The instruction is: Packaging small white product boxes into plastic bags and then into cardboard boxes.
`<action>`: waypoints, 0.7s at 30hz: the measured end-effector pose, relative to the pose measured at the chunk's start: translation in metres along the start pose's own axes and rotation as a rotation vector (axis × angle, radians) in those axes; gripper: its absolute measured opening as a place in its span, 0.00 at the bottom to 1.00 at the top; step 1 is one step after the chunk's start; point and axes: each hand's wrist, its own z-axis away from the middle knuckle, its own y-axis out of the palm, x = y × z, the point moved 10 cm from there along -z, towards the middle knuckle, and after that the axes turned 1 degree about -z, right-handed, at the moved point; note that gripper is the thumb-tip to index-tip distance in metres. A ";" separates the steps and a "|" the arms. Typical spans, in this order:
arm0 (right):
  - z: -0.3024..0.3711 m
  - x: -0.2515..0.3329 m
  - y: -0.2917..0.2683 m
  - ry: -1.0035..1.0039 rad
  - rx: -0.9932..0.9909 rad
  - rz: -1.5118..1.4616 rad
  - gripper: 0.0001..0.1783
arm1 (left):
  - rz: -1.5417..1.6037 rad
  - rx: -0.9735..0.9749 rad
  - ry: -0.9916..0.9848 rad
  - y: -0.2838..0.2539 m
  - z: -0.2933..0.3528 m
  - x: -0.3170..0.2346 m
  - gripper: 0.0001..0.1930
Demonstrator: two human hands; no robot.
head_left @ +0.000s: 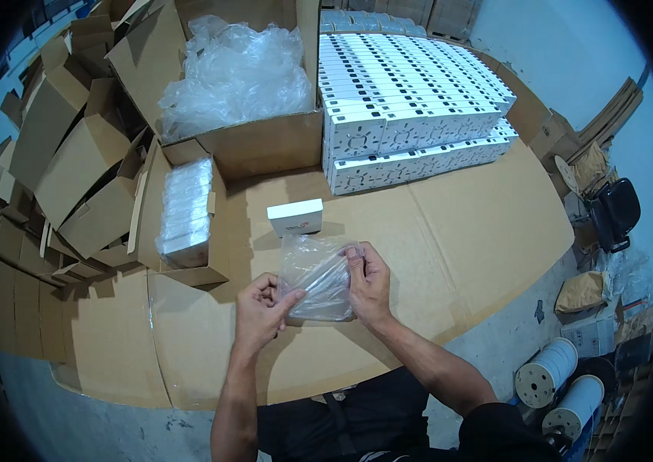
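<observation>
Between my two hands a clear plastic bag (pixel 317 289) is stretched above the cardboard-covered table. My left hand (pixel 265 306) pinches its lower left side between thumb and fingers. At the bag's upper right edge, my right hand (pixel 369 283) grips the film with the thumb on top. Just beyond the bag, a small white box (pixel 295 217) stands on the table, its lower edge close to the film. No item can be made out inside the bag.
An open carton (pixel 265 146) heaped with clear plastic bags (pixel 241 77) stands at the far left. A smaller carton (pixel 222 266) before it holds wrapped boxes (pixel 186 208). White boxes (pixel 411 127) are stacked at the far right. Empty cartons (pixel 83 177) pile up at left; cable spools (pixel 546 371) sit lower right.
</observation>
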 end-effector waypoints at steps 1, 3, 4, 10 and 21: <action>-0.001 0.006 -0.001 -0.054 -0.025 0.015 0.14 | -0.043 0.029 0.004 -0.006 0.000 0.000 0.14; -0.002 0.004 -0.001 -0.005 -0.001 -0.010 0.14 | 0.110 0.008 0.110 -0.007 -0.003 -0.008 0.15; -0.002 0.000 0.002 0.043 0.026 -0.034 0.14 | 0.265 -0.016 0.218 -0.011 -0.003 -0.018 0.16; -0.007 0.004 0.014 0.024 0.155 0.027 0.14 | -0.035 0.093 0.035 0.020 -0.001 -0.005 0.20; -0.016 0.114 0.059 -0.826 0.409 0.734 0.15 | -0.005 -0.006 0.109 0.011 -0.001 -0.007 0.19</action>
